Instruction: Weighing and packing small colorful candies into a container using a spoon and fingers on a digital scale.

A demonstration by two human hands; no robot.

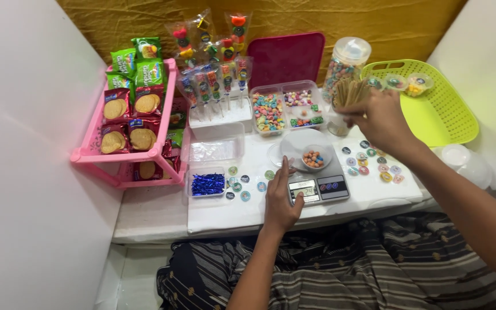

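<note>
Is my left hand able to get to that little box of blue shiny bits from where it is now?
Probably yes. The left hand rests by the scale, and the box of blue bits sits open just to its left, with only flat round stickers between.

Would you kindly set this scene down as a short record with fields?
Left hand: rests on the white table against the digital scale, fingers extended.
Right hand: grips a bundle of wooden sticks.
On scale: small clear cup of coloured candies.
Behind scale: divided clear tray of candies, candy jar.
Left side: pink rack of biscuit packets.
Right side: lime basket, round stickers.
</note>
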